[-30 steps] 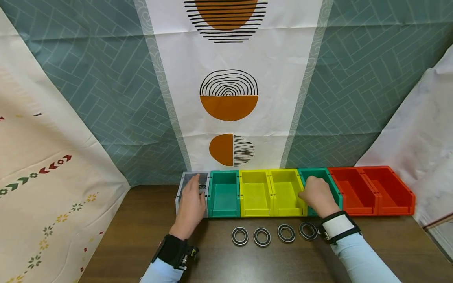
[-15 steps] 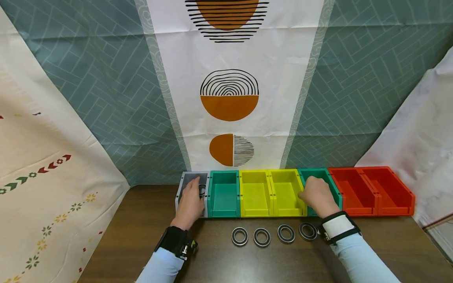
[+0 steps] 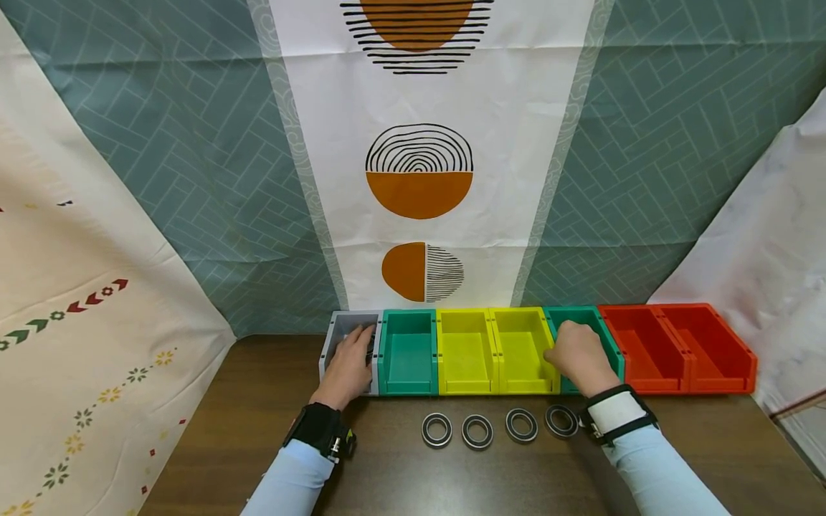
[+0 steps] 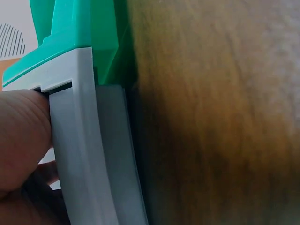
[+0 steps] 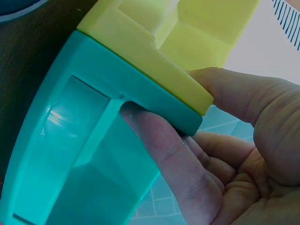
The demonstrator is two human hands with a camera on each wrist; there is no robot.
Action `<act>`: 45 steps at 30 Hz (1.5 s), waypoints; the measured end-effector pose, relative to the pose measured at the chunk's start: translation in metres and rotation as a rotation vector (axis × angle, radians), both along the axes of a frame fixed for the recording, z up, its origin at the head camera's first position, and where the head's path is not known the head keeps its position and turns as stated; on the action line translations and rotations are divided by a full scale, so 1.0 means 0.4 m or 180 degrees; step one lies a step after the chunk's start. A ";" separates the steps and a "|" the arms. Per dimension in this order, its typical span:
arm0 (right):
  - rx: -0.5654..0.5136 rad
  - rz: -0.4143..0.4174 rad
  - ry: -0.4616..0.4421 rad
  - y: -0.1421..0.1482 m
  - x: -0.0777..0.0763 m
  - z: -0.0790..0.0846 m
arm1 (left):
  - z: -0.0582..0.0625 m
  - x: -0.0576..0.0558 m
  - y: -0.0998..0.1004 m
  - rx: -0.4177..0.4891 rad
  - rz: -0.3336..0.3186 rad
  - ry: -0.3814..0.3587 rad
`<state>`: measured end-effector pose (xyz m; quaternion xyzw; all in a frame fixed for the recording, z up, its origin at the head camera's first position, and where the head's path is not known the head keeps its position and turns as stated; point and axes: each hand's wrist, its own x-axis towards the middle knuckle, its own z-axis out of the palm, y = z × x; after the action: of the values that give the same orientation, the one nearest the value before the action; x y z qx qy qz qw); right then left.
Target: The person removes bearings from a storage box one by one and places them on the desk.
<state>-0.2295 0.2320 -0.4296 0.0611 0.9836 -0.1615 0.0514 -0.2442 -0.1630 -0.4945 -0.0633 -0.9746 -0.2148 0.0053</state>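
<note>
My left hand (image 3: 348, 368) reaches into the grey bin (image 3: 327, 349) at the row's left end. Its fingers cover most of a dark ring bearing (image 3: 371, 347) by the bin's right wall; whether they grip it I cannot tell. In the left wrist view the thumb (image 4: 23, 136) lies against the inside of the grey wall. Toward the other end, my right hand (image 3: 582, 357) pinches the adjoining walls of the green bin (image 5: 70, 117) and the yellow bin (image 5: 183, 79), index finger on the green side, thumb on the yellow.
Several ring bearings, one of them a black and silver bearing (image 3: 477, 432), lie in a line on the wooden table (image 3: 400, 480) before the bins. Another green bin (image 3: 409, 355) and a yellow bin (image 3: 466, 351) stand mid-row; red bins (image 3: 706, 347) end it. A cloth hanging (image 3: 419, 279) rises behind.
My left hand has lowered into the grey bin and its fingers have shifted right, over the bearing that showed beside them. The right hand stays where it was on the bin walls.
</note>
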 end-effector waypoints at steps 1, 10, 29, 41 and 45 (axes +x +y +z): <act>0.0003 -0.0001 -0.0004 0.000 -0.001 0.000 | 0.001 -0.003 0.000 -0.0021 -0.0018 -0.0019; 0.0033 -0.0001 -0.0007 -0.001 -0.002 0.008 | 0.009 -0.016 0.002 -0.0077 -0.0171 -0.0063; 0.0037 0.0016 -0.0002 -0.002 0.000 0.011 | 0.013 -0.008 0.003 -0.0185 -0.0239 -0.0149; 0.0006 0.0037 -0.0015 -0.002 0.004 0.013 | 0.004 -0.006 0.007 -0.0228 -0.0092 -0.0085; 0.0000 0.0037 -0.0005 -0.003 0.005 0.014 | 0.004 -0.001 0.008 -0.0178 -0.0103 -0.0015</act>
<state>-0.2277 0.2306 -0.4242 0.0555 0.9839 -0.1612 0.0531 -0.2446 -0.1599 -0.4927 -0.0787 -0.9791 -0.1877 -0.0023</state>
